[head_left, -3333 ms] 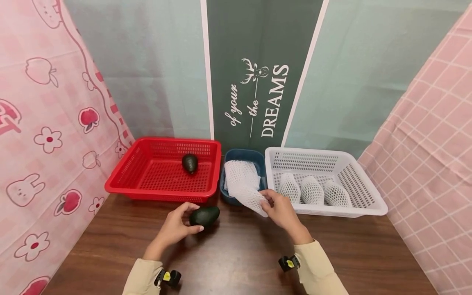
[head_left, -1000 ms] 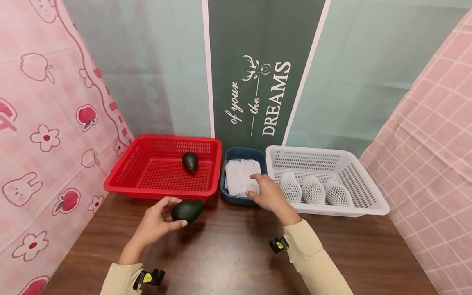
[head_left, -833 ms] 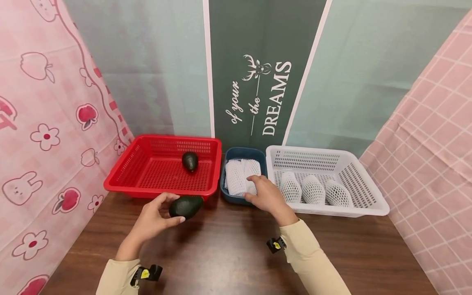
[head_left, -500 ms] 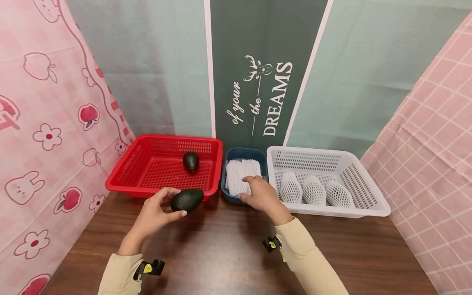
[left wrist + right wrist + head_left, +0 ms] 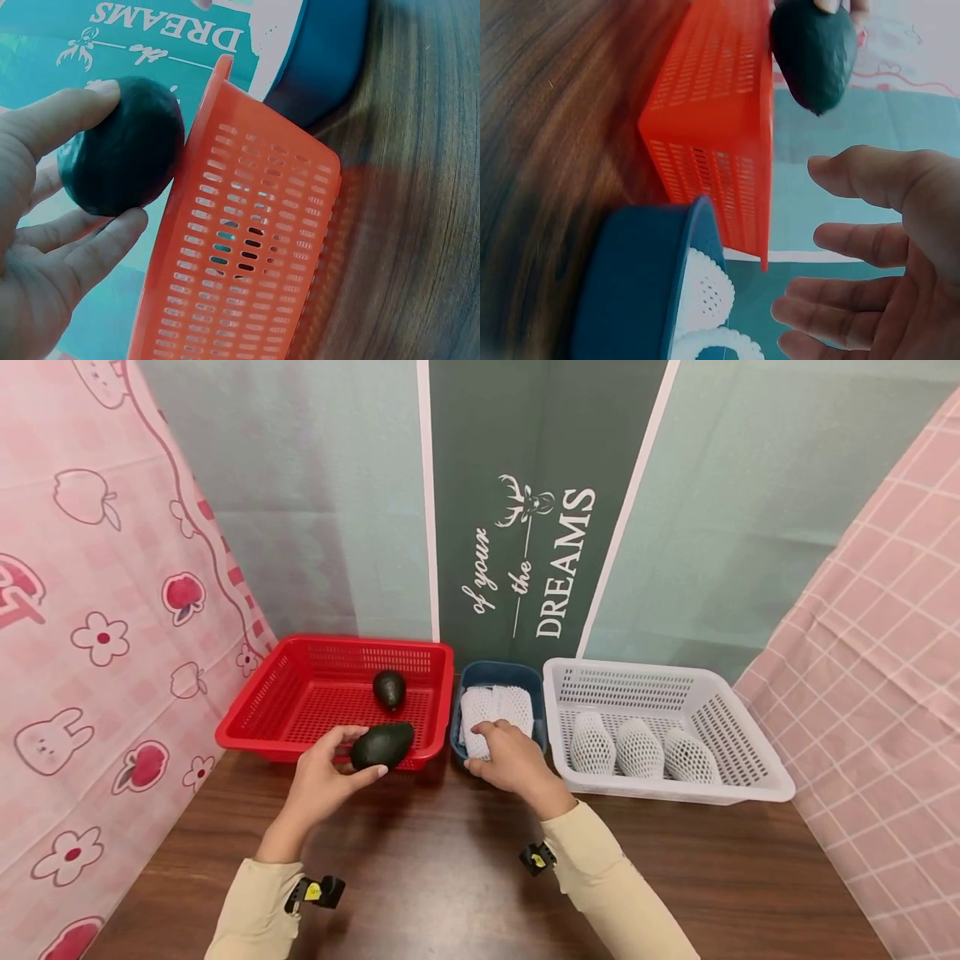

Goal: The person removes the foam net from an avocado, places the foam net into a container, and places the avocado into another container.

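My left hand [image 5: 318, 783] holds a dark green avocado [image 5: 383, 746] between thumb and fingers, at the front rim of the red basket [image 5: 255, 745]. In the left wrist view, the same avocado [image 5: 124, 150] is above the table, beside the basket's rim. My right hand [image 5: 517, 764] hovers over the blue bin [image 5: 501, 672], which holds white foam net sleeves [image 5: 513, 703]. Nothing lies between the spread fingers of the right hand [image 5: 885, 262] in the right wrist view. Another avocado [image 5: 389, 689] rests inside the red basket.
To the right of the blue bin stands a white basket [image 5: 750, 793] with three net-wrapped fruits [image 5: 639, 748] in it. The baskets and bin stand in a row along the back of the brown wooden table [image 5: 450, 877]. Printed cloths [image 5: 345, 527] hang behind and at both sides.
Earlier my right hand held a foam net sleeve at the bin; the sleeve now lies in the bin. Since then that hand has shifted left, while the left hand has raised the avocado toward the red basket.
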The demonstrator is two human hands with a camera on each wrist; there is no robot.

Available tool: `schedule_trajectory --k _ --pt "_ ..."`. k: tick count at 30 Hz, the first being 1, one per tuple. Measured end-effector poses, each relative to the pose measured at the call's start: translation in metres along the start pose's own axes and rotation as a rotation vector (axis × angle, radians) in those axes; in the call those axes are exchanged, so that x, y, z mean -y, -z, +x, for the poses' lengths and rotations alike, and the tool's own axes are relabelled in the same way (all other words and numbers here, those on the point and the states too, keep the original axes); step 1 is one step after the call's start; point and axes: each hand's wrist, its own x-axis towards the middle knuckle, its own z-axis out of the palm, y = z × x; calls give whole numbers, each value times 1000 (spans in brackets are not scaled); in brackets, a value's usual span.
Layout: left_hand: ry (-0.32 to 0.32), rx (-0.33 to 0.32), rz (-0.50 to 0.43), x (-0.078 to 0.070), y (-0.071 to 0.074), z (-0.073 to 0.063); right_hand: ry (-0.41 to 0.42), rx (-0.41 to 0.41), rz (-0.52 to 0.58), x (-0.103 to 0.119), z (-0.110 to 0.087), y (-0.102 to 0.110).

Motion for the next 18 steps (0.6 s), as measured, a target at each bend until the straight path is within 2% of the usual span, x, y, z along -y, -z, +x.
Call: schedule_trajectory --k 8,18 --pt "-40 -45 17 -1 -8 11 31 29 -6 13 3 -5" --pt "-26 -40 58 1 -12 28 46 57 -49 18 13 -7"
